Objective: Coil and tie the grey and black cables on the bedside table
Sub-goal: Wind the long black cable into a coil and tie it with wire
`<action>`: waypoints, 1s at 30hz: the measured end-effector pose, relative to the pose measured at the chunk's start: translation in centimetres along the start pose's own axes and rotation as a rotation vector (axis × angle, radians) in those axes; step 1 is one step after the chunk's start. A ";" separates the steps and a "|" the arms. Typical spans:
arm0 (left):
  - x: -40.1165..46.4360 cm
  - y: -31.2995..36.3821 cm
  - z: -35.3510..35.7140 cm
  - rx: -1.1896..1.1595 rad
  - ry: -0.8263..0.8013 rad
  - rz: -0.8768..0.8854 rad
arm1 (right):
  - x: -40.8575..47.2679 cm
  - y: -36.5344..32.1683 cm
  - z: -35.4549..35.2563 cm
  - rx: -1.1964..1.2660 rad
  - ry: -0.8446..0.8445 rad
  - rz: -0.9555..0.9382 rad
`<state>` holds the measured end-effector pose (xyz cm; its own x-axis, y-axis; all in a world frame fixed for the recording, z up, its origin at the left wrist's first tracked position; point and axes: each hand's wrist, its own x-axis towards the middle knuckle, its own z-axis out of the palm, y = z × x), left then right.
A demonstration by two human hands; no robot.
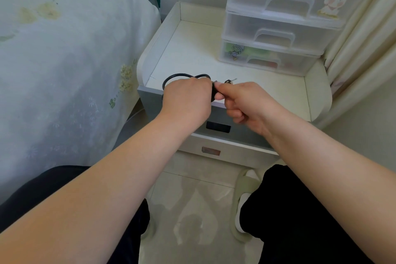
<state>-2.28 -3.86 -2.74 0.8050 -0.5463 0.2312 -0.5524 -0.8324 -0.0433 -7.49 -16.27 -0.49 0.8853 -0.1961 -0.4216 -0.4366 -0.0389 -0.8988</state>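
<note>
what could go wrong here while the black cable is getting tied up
1. The left hand grips the black cable coil while the right hand pinches its end; loosen either and the loops could spring open.
2. The hands work above the front edge of the bedside table, so a dropped coil may fall to the floor.

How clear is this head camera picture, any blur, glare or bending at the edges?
Head view: daylight is soft and even, with no hard glare; the right hand is slightly motion-blurred at the fingers, while the left hand and its grip on the black cable look sharper; wide-angle bending curves the bedside table edges and the drawer unit.
</note>
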 end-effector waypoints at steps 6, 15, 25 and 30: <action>0.5 -1.3 -0.1 -0.106 -0.079 0.003 | -0.1 0.6 -1.6 -0.867 0.344 -0.770; 0.5 -1.3 0.0 -0.025 -0.092 0.043 | 1.9 1.1 -2.2 -1.306 0.459 -1.333; 0.1 -0.6 0.3 0.095 -0.098 0.033 | 0.9 1.7 1.1 -0.825 0.246 -0.445; -0.1 -0.5 0.6 0.080 -0.073 0.028 | 0.6 1.3 1.7 0.174 -0.028 0.117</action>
<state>-2.01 -3.44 -3.29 0.8046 -0.5727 0.1572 -0.5585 -0.8197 -0.1272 -7.23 -14.80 -2.16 0.8354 -0.1623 -0.5251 -0.5043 0.1531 -0.8498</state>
